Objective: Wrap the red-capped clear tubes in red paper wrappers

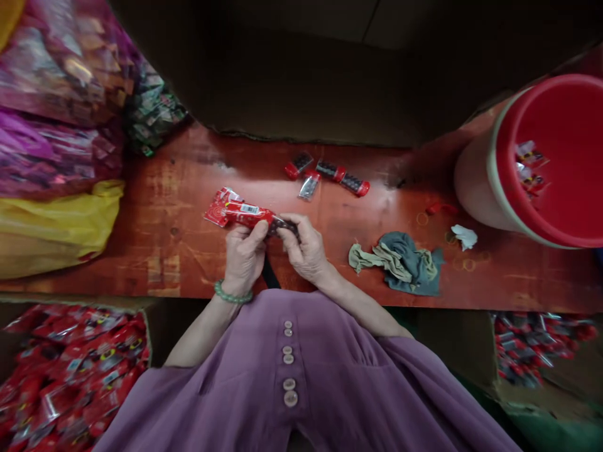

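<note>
Red packet [235, 212] held just above the bench [179, 251], near its front edge, right in front of the body. Dark item [281, 225] half in at the packet's right end. Left hand [244, 256] pinching the packet near its mouth, thumb on top. Right hand [307, 248] closed on the dark item, fingertips at its outer end. Seemingly mid-insertion: item being pushed into the sleeve, not yet fully seated. Next move likely calls for a firm hold at the mouth and a straight push along the packet's length, without crumpling the wrapper.

Farther back on the bench, loose pieces [327, 174], red-capped and dark. To the right, crumpled cloth [400, 260], a few rubber bands [466, 263], then a red bucket [513, 125] with some packets inside. Box of red packets [70, 376] below left; box of dark items [532, 345] below right. Bags [56, 94] stacked at far left.
</note>
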Motion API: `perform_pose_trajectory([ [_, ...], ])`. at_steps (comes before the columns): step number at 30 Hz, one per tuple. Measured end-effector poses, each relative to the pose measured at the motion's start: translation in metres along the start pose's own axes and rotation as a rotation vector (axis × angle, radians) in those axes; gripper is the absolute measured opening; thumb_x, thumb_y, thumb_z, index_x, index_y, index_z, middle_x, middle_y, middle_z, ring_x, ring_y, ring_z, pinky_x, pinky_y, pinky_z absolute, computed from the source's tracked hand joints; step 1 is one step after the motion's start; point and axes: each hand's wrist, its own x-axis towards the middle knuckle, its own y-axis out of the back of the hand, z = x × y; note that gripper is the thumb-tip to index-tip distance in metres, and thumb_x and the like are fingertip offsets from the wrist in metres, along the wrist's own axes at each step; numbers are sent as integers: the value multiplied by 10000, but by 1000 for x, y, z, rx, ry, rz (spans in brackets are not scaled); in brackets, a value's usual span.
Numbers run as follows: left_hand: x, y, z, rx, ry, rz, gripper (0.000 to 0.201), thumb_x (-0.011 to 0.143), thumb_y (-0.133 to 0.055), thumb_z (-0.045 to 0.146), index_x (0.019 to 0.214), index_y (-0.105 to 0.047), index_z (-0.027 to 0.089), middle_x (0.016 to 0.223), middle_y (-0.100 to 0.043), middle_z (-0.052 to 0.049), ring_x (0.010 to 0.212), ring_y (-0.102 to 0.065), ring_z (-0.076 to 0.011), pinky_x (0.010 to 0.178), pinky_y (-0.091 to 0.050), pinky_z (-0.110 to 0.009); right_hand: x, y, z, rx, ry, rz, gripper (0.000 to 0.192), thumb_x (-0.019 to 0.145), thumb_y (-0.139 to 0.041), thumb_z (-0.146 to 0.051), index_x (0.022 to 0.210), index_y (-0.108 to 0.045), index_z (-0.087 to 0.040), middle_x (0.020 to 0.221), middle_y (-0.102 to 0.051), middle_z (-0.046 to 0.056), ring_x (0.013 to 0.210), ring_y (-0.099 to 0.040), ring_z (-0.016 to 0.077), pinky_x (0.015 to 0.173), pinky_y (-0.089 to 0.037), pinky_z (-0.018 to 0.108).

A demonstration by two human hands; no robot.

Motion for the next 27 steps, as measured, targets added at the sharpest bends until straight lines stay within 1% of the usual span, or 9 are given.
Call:
perform_pose_trajectory([
  [3,-1,-3,-1,-5,-4,-51,340,583,-937,397,739,-733,173,764,-721,6,702,-652,-98,742,-545,-221,-4,-1,5,156,-117,7,214,1011,-484,-395,1133,-521,-223,725,-561,-53,496,-495,63,518,-463,209],
  [5,-3,-3,-1,-42,-10,-54,351,579,-938,406,748,-732,179,771,-725,8,700,-653,-96,723,-542,-217,-6,-2,6,170,-121,9,230,1012,-488,-409,1147,-518,-225,704,-546,-63,502,-504,64,527,-470,210],
  [9,-10,-1,0,-84,-38,-22,323,599,-931,402,764,-741,199,789,-741,10,723,-675,-96,758,-548,-216,-9,-2,5,-23,35,22,236,1008,-497,-380,1188,-532,-231,956,-665,32,753,-651,128,728,-571,291],
  [12,-13,2,3,-77,-36,-99,319,637,-909,411,848,-773,215,879,-770,-25,812,-711,-140,820,-565,-258,-11,-1,2,-124,210,48,234,993,-522,-339,1204,-533,-238,1124,-669,83,999,-670,192,898,-572,367],
  [15,-15,7,6,-27,-33,-174,323,628,-910,405,853,-786,210,884,-777,-48,806,-725,-180,812,-583,-310,-12,-1,-2,2,113,10,222,1001,-514,-352,1196,-512,-244,1088,-664,59,754,-654,124,713,-579,287],
  [17,-15,9,9,9,-51,-147,306,606,-923,394,790,-779,196,819,-771,-46,758,-725,-180,805,-587,-321,-12,-2,-5,138,-18,-54,225,1010,-494,-388,1181,-497,-243,1024,-656,27,565,-560,70,555,-523,233],
  [19,-15,10,11,9,-59,-112,335,606,-919,427,794,-776,189,822,-772,-57,799,-734,-198,847,-587,-342,-11,-4,-6,156,-57,-80,236,1008,-496,-404,1176,-496,-239,968,-653,10,532,-533,63,541,-514,229],
  [24,-15,5,13,-45,-27,-90,361,631,-891,480,831,-778,201,899,-778,-77,969,-732,-258,940,-574,-410,-10,-5,-1,-146,233,-19,233,1004,-508,-372,1196,-530,-242,1083,-686,83,934,-692,186,839,-596,344],
  [27,-12,4,15,-22,-60,-138,340,619,-897,455,811,-772,202,910,-776,-69,981,-729,-270,927,-584,-414,-11,-6,1,-141,311,-8,204,1007,-504,-362,1177,-529,-252,1005,-688,72,923,-701,196,805,-606,347],
])
